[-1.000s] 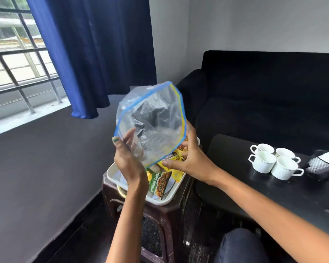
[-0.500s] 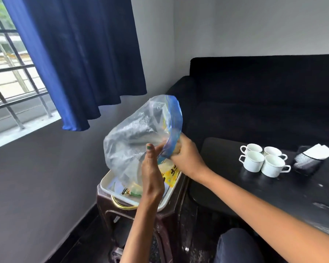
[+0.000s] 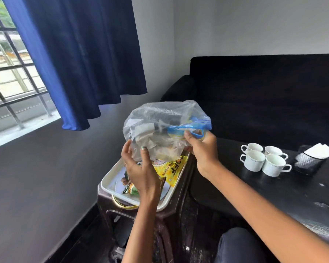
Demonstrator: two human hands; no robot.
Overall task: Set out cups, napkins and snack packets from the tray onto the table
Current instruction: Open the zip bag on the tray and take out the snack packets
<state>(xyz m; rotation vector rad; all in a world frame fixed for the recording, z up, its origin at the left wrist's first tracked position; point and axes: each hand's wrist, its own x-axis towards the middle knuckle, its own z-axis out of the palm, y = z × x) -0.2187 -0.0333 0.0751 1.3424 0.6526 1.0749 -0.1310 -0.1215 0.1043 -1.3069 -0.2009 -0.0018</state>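
The right hand (image 3: 201, 147) pinches the zip bag's (image 3: 160, 130) blue seal above the tray (image 3: 110, 184) while the left hand (image 3: 139, 168) cups it loosely; the slack plastic could slip, spilling onto the snack packets (image 3: 171, 168).

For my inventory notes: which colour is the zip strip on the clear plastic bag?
Blue; the zip strip shows best in the head view.

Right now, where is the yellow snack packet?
The yellow snack packet lies on the white tray, at its far right corner, under the held plastic bag.
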